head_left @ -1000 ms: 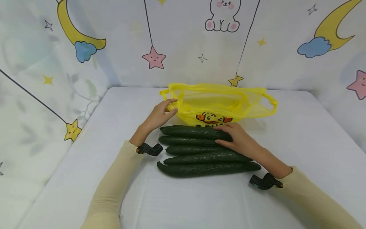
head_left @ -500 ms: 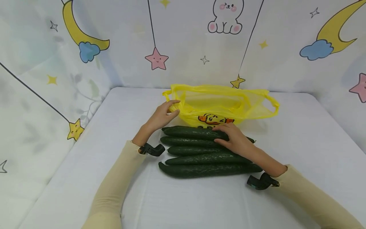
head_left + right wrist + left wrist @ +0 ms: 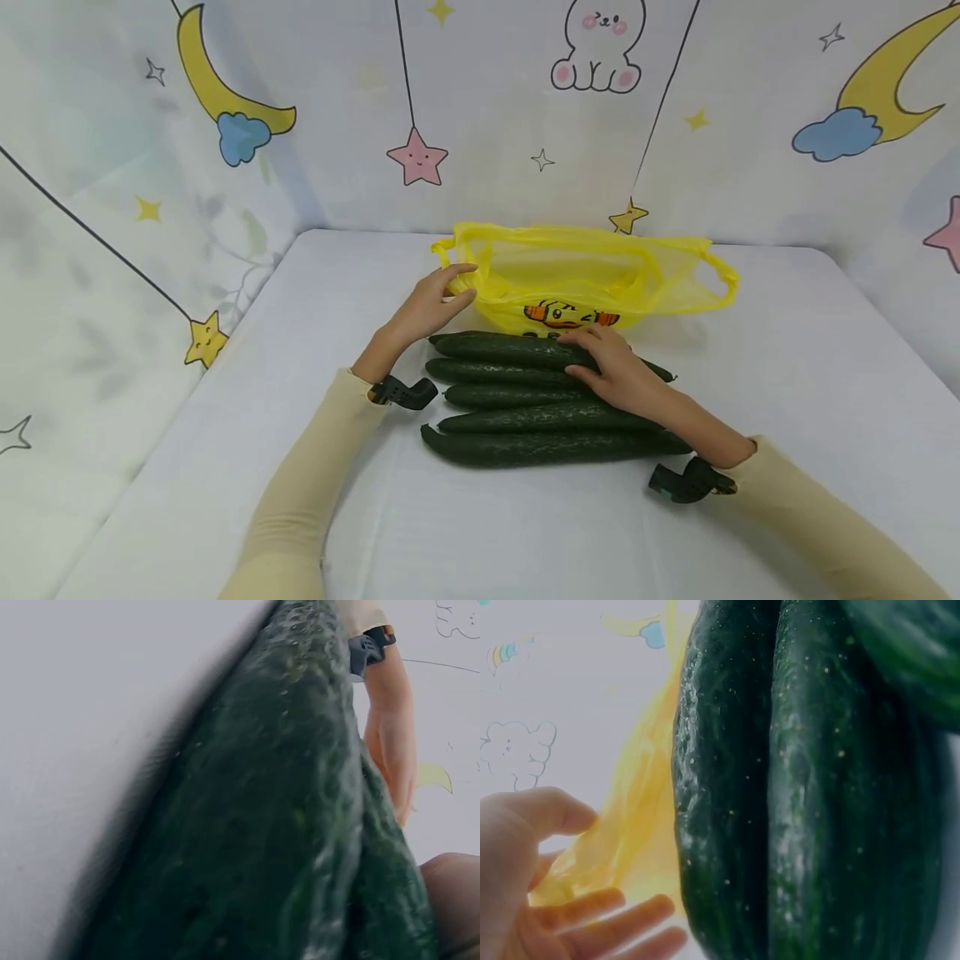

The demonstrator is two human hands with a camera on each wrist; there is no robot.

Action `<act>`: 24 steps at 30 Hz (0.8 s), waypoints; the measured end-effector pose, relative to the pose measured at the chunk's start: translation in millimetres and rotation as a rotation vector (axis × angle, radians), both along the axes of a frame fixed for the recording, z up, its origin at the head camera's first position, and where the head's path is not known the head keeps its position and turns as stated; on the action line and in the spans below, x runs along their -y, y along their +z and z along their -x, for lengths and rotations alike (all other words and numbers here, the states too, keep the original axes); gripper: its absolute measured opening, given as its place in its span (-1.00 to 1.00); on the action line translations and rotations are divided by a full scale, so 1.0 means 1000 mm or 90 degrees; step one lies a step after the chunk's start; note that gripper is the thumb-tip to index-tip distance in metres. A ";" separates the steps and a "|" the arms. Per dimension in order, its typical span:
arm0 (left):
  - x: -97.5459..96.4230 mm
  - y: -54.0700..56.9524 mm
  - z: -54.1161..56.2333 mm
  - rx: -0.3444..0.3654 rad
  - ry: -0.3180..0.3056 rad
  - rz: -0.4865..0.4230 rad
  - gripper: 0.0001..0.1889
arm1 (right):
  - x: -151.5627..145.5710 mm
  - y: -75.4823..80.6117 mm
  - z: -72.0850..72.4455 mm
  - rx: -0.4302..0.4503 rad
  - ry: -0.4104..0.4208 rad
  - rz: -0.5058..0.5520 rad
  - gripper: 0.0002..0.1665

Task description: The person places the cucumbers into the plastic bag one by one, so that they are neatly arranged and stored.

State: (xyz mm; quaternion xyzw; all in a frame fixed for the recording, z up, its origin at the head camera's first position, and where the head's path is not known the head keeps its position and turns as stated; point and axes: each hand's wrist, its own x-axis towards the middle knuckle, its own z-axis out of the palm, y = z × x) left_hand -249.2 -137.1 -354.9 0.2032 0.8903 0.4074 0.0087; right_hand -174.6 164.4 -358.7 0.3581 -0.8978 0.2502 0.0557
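Observation:
Several long dark green cucumbers lie side by side across the table, their left ends uneven. Behind them a yellow plastic bag stands with its mouth spread, a printed face on its front. My left hand is at the bag's left edge; in the left wrist view its thumb and spread fingers have the yellow film between them. My right hand reaches over the farthest cucumber, fingertips on its far side and thumb on its near side. Its palm hides part of the cucumbers' right half.
The bag's right handle loop sticks out to the right. A white cloth covers the table. A backdrop with printed moons, stars and a bear rises behind it. Black cameras are strapped to both wrists.
My right hand has shifted slightly left along the farthest cucumber, so its right end now shows. The left hand, bag and cucumbers keep their places; the head view has drifted a little.

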 end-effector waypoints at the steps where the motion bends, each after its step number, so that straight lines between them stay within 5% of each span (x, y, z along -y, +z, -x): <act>1: 0.000 0.000 0.000 0.000 0.000 0.001 -0.47 | 0.001 0.001 0.000 -0.005 0.004 0.001 -0.56; 17: 0.005 0.001 0.000 0.003 -0.002 0.008 -0.46 | -0.010 0.020 -0.004 -0.033 -0.001 0.027 -0.57; 24: 0.002 0.003 -0.001 0.001 -0.002 0.016 -0.46 | -0.020 0.041 -0.008 -0.081 0.002 0.049 -0.54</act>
